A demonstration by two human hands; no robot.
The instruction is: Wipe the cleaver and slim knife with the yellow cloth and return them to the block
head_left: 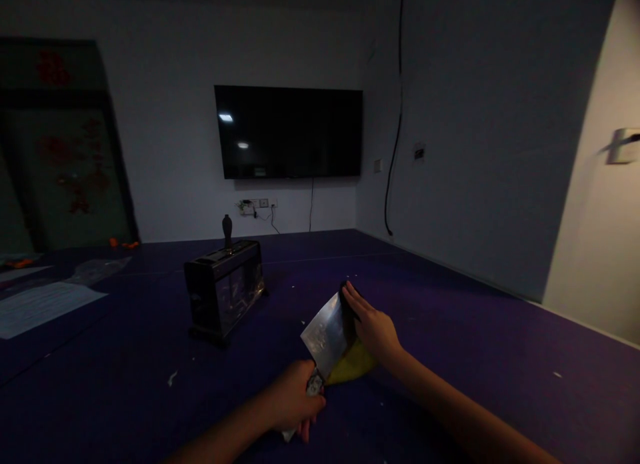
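A kitchen cleaver is tilted up in front of me, its broad shiny blade [323, 334] catching the light. My left hand [295, 401] is closed around its handle, part of which shows pale between the fingers. On the far right side of the blade, my right hand [377, 331] presses a cloth against the metal with fingers held together. Dark material lies under those fingertips, and a yellow part of the cloth [356, 364] hangs below the palm. Whether the dark and yellow parts are one piece I cannot tell. The right thumb is hidden.
A black box-shaped appliance [225, 287] stands left of the hands on the purple floor [450, 317], with a small dark vase [227, 231] at its top. Paper sheets [50, 307] lie far left. A television [290, 134] hangs on the back wall, and a black cable [395, 151] runs down the corner.
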